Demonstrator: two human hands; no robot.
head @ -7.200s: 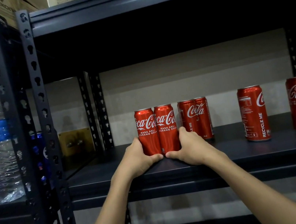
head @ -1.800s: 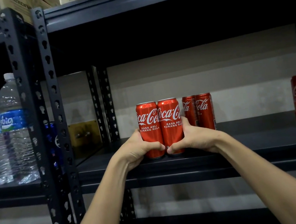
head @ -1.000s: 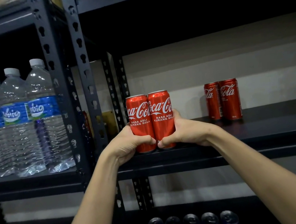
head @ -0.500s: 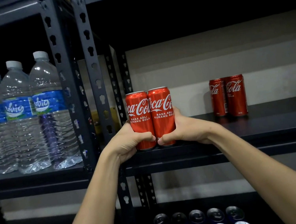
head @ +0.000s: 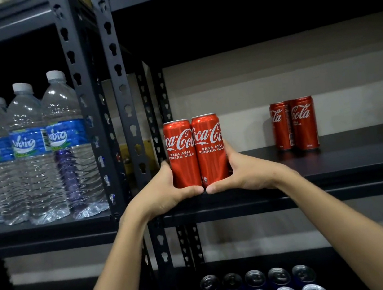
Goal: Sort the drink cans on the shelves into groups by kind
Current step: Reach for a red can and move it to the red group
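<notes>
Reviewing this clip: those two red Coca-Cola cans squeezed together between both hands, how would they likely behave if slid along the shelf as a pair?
The two Coca-Cola cans are tall and slim, so probably tippy if pushed high; the left hand and right hand hold low. Their glossy metal sides look smooth, so one might slip from the grip. The dark shelf looks flat, so sliding seems easy.

Both forearms reach forward and up. The left hand and right hand curl inward facing each other, thumb tips nearly touching.
</notes>
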